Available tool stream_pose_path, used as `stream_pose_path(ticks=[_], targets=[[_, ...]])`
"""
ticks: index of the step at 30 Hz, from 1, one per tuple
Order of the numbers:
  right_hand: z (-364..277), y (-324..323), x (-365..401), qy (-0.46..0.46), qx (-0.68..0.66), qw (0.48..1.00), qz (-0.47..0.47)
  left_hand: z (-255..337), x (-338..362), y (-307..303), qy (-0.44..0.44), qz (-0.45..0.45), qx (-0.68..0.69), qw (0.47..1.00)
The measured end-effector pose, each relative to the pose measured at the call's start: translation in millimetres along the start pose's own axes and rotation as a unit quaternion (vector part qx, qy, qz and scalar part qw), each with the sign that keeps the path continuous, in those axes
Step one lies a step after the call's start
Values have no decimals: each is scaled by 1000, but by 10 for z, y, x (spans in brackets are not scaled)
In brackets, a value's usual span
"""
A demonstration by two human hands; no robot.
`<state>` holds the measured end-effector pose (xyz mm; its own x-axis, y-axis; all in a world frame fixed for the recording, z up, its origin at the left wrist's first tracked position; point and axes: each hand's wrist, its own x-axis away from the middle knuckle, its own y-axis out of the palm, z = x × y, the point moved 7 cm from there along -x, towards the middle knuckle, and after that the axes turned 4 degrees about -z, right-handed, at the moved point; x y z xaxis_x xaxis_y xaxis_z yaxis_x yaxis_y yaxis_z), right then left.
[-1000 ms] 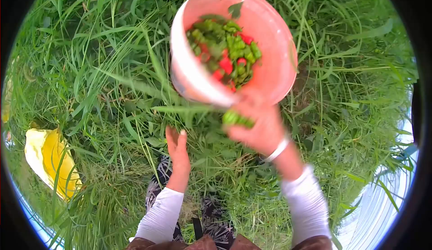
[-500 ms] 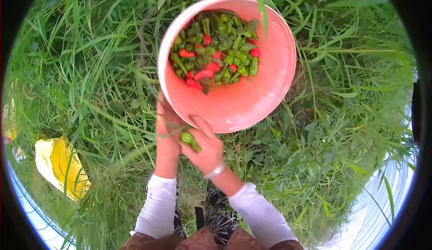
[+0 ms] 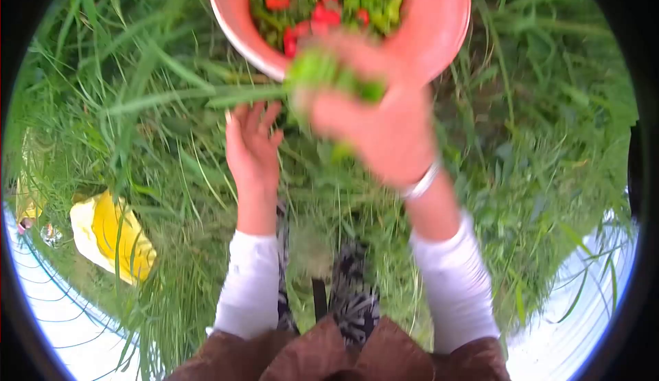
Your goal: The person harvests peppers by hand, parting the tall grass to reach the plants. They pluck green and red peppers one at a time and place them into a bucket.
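Right hand (image 3: 395, 130) curls loosely round blurred bright-green peppers (image 3: 319, 72), likely light, firm, slick-skinned, best cupped, at the near rim of the round pink bucket (image 3: 439, 17); left hand (image 3: 254, 151) hangs half-open, apparently empty.

One pink bucket (image 3: 436, 17), one open yellow bag (image 3: 113, 237), two hands (image 3: 252, 149) (image 3: 395, 134), one wristband (image 3: 423, 179), two white sleeves (image 3: 248, 281) (image 3: 456, 281).
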<state>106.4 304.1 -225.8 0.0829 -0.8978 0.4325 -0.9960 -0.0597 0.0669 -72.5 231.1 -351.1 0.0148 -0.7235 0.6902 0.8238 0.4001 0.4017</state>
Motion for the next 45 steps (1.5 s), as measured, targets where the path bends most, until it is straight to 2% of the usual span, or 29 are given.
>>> stream_pose_path(ticks=[1, 2, 3, 4, 5, 6, 7, 8, 9, 11, 12, 14, 15, 17, 18, 21, 22, 23, 25, 27, 31, 33, 35, 37, 39, 41, 43, 44, 45], targets=[[-126, -162, -22, -78, 101, 988, 82, -38, -15, -40, -27, 6, -15, 1000], [-378, -242, -82, -206, 409, 885, 86, -83, 13, -67, -37, 32, -36, 998], [-448, -221, -205, -107, -2, 994, -15, -130, 29, -76, -42, 33, -38, 998], [-525, -253, -260, -192, 48, 979, -53, -182, 52, -92, -52, 27, -47, 997], [-398, -289, -310, -187, 46, 980, -51, -239, 89, -99, -62, 20, -56, 996], [-459, -335, -214, -333, 184, 924, 37, -284, 123, -108, -64, 21, -48, 997], [-483, -332, -12, -460, 313, 822, 122, -333, 155, -114, -70, 23, -50, 996], [-241, -623, -37, -221, 3, 975, 11, -373, 184, -116, -70, 16, -63, 995], [-154, -671, 105, -215, 1, 976, 13, -410, 211, -117, -70, 9, -76, 995], [146, -976, 472, -168, 155, 933, 277, -517, 287, -115, -81, 15, -86, 993], [343, -966, 629, -163, 152, 934, 279, -584, 339, -43, -84, -13, -156, 984], [1169, -883, 886, 17, -34, 975, 217, -801, 468, 106, -90, -101, -308, 942], [1655, -801, 1049, 119, -85, 968, 204, -941, 546, 94, -94, -102, -313, 940], [2543, -887, 1375, 208, 30, 947, 244, -1221, 710, 227, -40, -256, -437, 861], [2892, -922, 1509, 230, 29, 936, 266, -1331, 747, 162, -49, -273, -434, 857], [3071, -870, 1513, 249, -92, 915, 305, -1339, 795, 103, -61, -239, -522, 816], [3097, -848, 1454, 264, -134, 922, 250, -1349, 804, 117, -59, -241, -526, 813], [3053, -885, 1402, 262, -139, 922, 250, -1335, 817, 143, -27, -246, -568, 785], [2996, -756, 1254, 267, -240, 924, 129, -1370, 840, 131, 3, -251, -611, 751], [2840, -748, 1204, 257, -229, 934, 90, -1400, 838, 131, 39, -245, -610, 753], [2513, -686, 1088, 183, -154, 970, 34, -1496, 848, 118, 17, -214, -619, 756], [2355, -691, 1052, 81, -191, 978, 30, -1576, 851, 70, -59, -205, -525, 824], [2498, -913, 1088, 53, -153, 985, 54, -1597, 825, 22, -112, -194, -507, 832], [2888, -1235, 1259, 132, -111, 973, 152, -1586, 786, -48, -164, -181, -485, 839], [3101, -1355, 1417, 158, -146, 960, 182, -1525, 741, -119, -188, -142, -383, 893], [3362, -1393, 1612, 188, -183, 941, 213, -1492, 730, -115, -151, -106, -398, 899], [3614, -1380, 1894, 245, -184, 921, 241, -1367, 702, -73, -42, -51, -408, 911], [3621, -1369, 1992, 249, -184, 919, 243, -1401, 728, -94, -88, -65, -409, 906], [3560, -1346, 2080, 193, -289, 901, 261, -1407, 732, -102, -91, -64, -410, 906]])
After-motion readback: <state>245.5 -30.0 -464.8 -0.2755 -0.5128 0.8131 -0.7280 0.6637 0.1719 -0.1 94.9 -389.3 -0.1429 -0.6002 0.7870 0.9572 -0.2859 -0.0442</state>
